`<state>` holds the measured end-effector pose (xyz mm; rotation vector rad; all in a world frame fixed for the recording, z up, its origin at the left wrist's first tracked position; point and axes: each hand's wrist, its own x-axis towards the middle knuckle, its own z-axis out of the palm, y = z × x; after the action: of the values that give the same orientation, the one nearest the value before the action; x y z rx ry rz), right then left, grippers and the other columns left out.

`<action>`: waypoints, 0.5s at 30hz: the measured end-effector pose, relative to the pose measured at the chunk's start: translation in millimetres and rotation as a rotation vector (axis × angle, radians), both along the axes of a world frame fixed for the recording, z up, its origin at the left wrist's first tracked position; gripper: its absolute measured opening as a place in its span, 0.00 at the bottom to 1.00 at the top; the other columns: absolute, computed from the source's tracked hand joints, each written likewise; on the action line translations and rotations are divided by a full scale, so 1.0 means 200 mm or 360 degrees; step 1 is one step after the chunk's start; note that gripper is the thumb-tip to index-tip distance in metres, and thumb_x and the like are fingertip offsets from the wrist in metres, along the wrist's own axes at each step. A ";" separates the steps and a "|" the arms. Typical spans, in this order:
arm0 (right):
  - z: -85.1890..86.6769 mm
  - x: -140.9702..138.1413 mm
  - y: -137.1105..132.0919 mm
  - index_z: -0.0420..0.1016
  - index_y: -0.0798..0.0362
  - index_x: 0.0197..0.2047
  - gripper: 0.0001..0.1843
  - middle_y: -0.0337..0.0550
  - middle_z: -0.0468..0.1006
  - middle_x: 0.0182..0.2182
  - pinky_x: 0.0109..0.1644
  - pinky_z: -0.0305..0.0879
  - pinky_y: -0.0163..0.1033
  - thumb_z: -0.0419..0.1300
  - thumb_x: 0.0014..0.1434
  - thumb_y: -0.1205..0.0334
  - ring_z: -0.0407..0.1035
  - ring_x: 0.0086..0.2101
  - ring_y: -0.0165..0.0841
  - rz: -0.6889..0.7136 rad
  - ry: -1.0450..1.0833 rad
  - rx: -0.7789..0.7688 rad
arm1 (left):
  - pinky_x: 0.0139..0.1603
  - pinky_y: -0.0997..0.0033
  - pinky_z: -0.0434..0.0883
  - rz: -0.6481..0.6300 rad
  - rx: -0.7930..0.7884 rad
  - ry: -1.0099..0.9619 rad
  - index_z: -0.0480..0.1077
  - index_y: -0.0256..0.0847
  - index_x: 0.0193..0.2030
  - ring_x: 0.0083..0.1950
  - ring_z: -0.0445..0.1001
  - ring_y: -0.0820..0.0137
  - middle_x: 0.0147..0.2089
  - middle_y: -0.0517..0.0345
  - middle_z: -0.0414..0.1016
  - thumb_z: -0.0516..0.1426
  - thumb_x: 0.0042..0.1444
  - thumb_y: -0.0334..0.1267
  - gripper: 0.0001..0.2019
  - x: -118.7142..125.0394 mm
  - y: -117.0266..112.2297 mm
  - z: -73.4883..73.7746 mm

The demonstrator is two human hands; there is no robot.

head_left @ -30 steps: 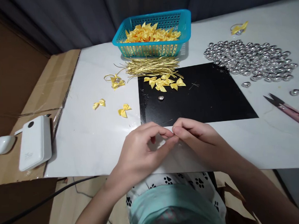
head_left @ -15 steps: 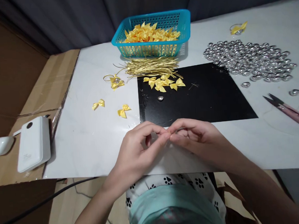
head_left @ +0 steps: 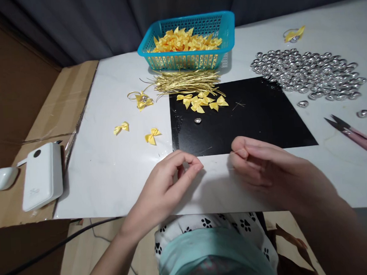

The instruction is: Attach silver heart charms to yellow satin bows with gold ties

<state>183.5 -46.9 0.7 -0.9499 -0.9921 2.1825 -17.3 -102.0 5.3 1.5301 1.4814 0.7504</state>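
Holds left grip [head_left: 168,186] and right grip [head_left: 266,167] apart above the near edge of the white counter [head_left: 111,171]. Pinches left thumb to forefinger; cannot tell what lies between. Grasps a thin gold thread [head_left: 238,151] in blurred right fingertips, at the near border of the black square sheet [head_left: 257,116]. Faces a bundle of gold threads [head_left: 186,82] beyond.

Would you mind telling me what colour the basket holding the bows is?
The basket is turquoise blue, seen best in the head view.
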 end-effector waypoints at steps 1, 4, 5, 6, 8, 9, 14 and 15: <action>0.01 0.02 0.00 0.63 0.50 0.27 0.11 0.31 0.52 0.17 0.18 0.36 0.34 0.54 0.60 0.57 0.39 0.18 0.25 0.0005 -0.0036 -0.0014 | 0.29 0.74 0.60 -0.0009 0.0001 -0.0002 0.71 0.45 0.37 0.30 0.64 0.77 0.32 0.65 0.69 0.52 0.64 0.42 0.09 0.00 0.00 0.01; 0.01 0.08 0.02 0.65 0.50 0.26 0.12 0.31 0.48 0.17 0.19 0.35 0.35 0.58 0.58 0.55 0.38 0.19 0.26 0.0050 -0.0250 0.0045 | 0.29 0.74 0.60 -0.0013 0.0006 -0.0008 0.70 0.45 0.36 0.30 0.63 0.77 0.32 0.65 0.68 0.52 0.64 0.41 0.08 -0.01 0.00 0.02; 0.01 0.10 0.03 0.66 0.51 0.27 0.12 0.31 0.48 0.17 0.20 0.34 0.35 0.58 0.58 0.54 0.38 0.19 0.26 0.0064 -0.0334 0.0086 | 0.29 0.74 0.60 0.0000 0.0004 -0.0018 0.69 0.44 0.36 0.30 0.63 0.77 0.33 0.65 0.68 0.51 0.64 0.41 0.08 -0.01 0.00 0.02; 0.01 0.12 0.04 0.67 0.51 0.27 0.13 0.31 0.48 0.17 0.20 0.34 0.36 0.59 0.57 0.52 0.38 0.19 0.25 0.0077 -0.0428 0.0138 | 0.29 0.75 0.60 0.0018 -0.0005 -0.0035 0.68 0.44 0.36 0.30 0.63 0.77 0.32 0.65 0.67 0.51 0.64 0.42 0.08 -0.01 0.00 0.03; 0.00 0.16 0.04 0.70 0.51 0.28 0.15 0.31 0.50 0.17 0.21 0.34 0.36 0.58 0.58 0.49 0.41 0.18 0.24 0.0103 -0.0665 0.0255 | 0.29 0.75 0.60 0.0061 -0.0034 -0.0089 0.67 0.44 0.36 0.30 0.62 0.76 0.31 0.64 0.66 0.51 0.64 0.42 0.08 -0.02 0.00 0.02; 0.00 0.17 0.04 0.71 0.51 0.28 0.16 0.32 0.51 0.17 0.21 0.35 0.36 0.57 0.58 0.48 0.42 0.18 0.24 0.0117 -0.0796 0.0297 | 0.28 0.75 0.60 0.0079 -0.0049 -0.0122 0.66 0.44 0.35 0.30 0.62 0.76 0.31 0.64 0.65 0.51 0.64 0.42 0.08 -0.02 0.00 0.02; 0.01 0.23 0.04 0.76 0.50 0.30 0.19 0.34 0.60 0.17 0.18 0.44 0.32 0.62 0.50 0.41 0.52 0.17 0.24 0.0191 -0.1144 0.0426 | 0.30 0.76 0.60 0.0157 -0.0104 -0.0303 0.64 0.42 0.35 0.30 0.61 0.75 0.30 0.64 0.61 0.50 0.65 0.40 0.08 -0.02 0.01 0.01; 0.01 0.24 0.04 0.77 0.50 0.30 0.20 0.35 0.62 0.17 0.17 0.46 0.31 0.64 0.47 0.41 0.54 0.16 0.25 0.0149 -0.1206 0.0502 | 0.31 0.76 0.60 0.0179 -0.0122 -0.0332 0.63 0.42 0.35 0.30 0.61 0.76 0.29 0.64 0.61 0.50 0.65 0.40 0.08 -0.02 0.01 0.01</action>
<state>232.1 -37.9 3.5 -1.6338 -1.6836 1.6523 -20.5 -100.6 7.3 1.2786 1.4310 0.8812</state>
